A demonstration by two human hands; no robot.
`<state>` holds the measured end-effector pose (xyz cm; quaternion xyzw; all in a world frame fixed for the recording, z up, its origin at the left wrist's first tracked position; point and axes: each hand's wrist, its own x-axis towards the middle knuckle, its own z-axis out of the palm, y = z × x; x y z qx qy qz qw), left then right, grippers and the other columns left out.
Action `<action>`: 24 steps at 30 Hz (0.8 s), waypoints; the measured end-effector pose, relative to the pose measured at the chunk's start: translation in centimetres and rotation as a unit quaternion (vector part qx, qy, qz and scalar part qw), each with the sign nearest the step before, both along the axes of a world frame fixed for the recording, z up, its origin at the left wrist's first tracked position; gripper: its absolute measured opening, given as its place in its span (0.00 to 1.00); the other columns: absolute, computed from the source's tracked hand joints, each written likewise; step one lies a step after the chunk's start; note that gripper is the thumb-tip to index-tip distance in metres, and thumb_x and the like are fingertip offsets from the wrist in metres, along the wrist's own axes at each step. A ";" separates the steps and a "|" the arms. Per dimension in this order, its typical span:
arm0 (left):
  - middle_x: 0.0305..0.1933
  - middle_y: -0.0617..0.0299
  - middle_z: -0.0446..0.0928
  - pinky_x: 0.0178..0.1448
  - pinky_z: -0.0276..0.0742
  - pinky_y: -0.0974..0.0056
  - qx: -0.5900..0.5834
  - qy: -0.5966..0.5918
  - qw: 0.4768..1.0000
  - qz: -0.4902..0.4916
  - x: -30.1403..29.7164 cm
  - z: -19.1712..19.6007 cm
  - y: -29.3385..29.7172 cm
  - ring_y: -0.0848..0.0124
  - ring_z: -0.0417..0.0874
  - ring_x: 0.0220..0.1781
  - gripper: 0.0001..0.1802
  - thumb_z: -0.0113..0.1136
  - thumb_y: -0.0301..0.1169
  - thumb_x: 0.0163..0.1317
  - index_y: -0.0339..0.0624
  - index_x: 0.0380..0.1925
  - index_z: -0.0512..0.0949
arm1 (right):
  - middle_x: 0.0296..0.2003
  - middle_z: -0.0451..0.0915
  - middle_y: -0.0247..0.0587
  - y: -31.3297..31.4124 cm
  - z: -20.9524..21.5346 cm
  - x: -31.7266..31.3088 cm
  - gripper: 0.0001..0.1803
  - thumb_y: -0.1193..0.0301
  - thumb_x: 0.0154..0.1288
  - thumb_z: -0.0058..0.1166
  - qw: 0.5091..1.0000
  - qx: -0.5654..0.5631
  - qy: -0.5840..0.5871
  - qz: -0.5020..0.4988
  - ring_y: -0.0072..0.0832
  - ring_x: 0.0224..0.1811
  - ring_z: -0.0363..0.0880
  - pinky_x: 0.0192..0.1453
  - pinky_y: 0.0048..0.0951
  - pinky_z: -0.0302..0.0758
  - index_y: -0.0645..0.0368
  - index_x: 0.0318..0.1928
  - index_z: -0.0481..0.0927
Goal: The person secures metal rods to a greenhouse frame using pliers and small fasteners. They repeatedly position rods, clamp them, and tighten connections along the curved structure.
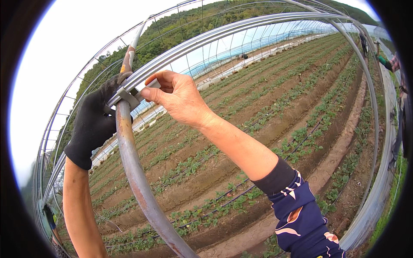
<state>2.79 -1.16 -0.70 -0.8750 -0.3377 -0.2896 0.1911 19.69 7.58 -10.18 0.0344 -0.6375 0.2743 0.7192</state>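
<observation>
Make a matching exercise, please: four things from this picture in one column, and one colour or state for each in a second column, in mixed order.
Things:
1. left hand
2. right hand
3. upright pipe
4. clip

Colour or state:
a. bare, pinching a small grey piece
b. grey, sitting where the pipes cross
c. in a black glove
d. rusty and curved

Pairs: 1-c, 2-a, 3-d, 4-b
</observation>
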 end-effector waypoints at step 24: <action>0.43 0.60 0.84 0.46 0.79 0.66 0.035 0.018 0.999 0.010 0.3 0.0 0.0 0.74 0.83 0.40 0.36 0.70 0.25 0.46 0.43 0.60 0.73 | 0.30 0.83 0.36 -0.1 0.3 -0.9 0.11 0.72 0.57 0.65 0.999 -0.030 0.034 0.028 0.20 0.35 0.80 0.42 0.23 0.77 0.62 0.39 0.80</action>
